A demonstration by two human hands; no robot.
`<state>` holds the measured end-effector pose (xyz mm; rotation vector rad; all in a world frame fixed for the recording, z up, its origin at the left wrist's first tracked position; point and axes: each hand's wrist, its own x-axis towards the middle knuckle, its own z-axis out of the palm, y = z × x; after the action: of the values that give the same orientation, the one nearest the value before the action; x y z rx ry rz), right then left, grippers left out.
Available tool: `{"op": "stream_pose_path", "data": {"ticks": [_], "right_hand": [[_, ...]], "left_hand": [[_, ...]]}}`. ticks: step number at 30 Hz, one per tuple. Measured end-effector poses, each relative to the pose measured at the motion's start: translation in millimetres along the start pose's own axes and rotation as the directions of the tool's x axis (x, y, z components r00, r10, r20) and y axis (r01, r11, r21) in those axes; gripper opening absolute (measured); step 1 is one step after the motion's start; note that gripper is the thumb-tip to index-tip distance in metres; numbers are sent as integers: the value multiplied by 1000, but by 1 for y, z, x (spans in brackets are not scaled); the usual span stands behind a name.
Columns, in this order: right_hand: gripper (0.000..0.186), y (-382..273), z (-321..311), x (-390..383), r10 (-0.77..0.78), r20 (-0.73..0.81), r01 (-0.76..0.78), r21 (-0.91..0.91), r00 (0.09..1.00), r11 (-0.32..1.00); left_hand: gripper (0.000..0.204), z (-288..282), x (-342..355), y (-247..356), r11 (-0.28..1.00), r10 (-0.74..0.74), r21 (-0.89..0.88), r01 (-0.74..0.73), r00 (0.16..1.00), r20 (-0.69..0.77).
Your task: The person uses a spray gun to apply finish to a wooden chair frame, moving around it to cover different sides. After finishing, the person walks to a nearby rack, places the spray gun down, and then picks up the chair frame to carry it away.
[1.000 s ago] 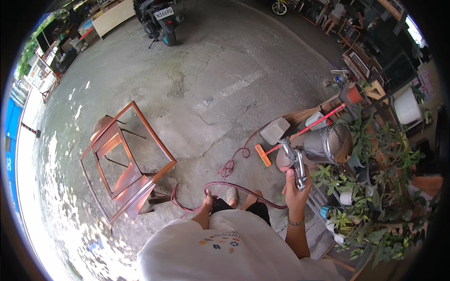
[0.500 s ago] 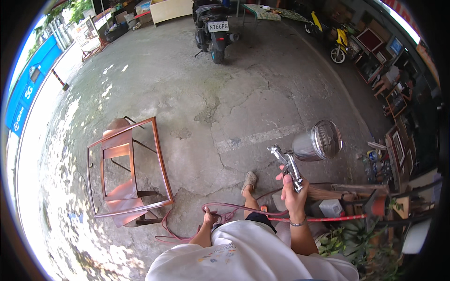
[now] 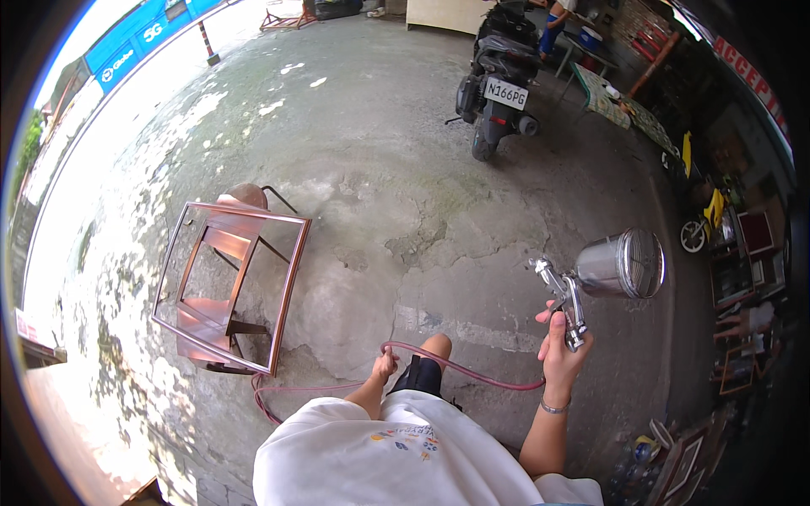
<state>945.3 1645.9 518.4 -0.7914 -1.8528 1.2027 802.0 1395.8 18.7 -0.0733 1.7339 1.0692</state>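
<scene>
Right hand (image 3: 564,352) wrapped round the grip of a silver metal spray gun (image 3: 569,299) topped by a shiny, round metal cup (image 3: 603,266); a couple of fingers stick out near the trigger. Left hand (image 3: 386,364) curled closed on a dull-red flexible hose (image 3: 477,374).

Head view, places from the large, brown, rectangular wooden frame (image 3: 292,295): spray gun is to its right, well apart, held up over the grey, cracked concrete floor (image 3: 354,211). Left hand sits between frame and gun, nearer the body. Hose bows from left hand to right wrist, out of sight there, so can't tell where it joins; more hose lies by the frame's near corner. Smaller copper-brown rectangular frame (image 3: 228,242) shows inside the large one's outline; exact stacking unclear. Brown rounded seat with thin dark legs (image 3: 246,196) at the frame's far end. Black motorcycle (image 3: 504,63) beyond the frame, off right. Yellow motorbike (image 3: 714,209) far right of it.
</scene>
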Motion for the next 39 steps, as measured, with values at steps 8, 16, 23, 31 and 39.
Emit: {"op": "stream_pose_path", "data": {"ticks": [8,16,23,31,39], "right_hand": [[41,55,52,201,-93,104,89,42,990,995],[40,61,158,441,-252,213,256,7,944,967],[37,70,314,616,-340,433,301,157,835,940],[46,71,529,747,-450,683,288,345,575,893],[50,20,742,775,-549,801,282,484,236,828]], "left_hand": [[105,23,103,76,933,-164,273,234,953,-254],[97,-2,167,317,906,-17,406,117,970,-242],[96,-54,230,407,925,-90,312,214,925,-369],[75,-58,298,488,914,-330,11,407,757,-564],[51,-71,332,544,739,-671,-445,505,498,-548]]}}
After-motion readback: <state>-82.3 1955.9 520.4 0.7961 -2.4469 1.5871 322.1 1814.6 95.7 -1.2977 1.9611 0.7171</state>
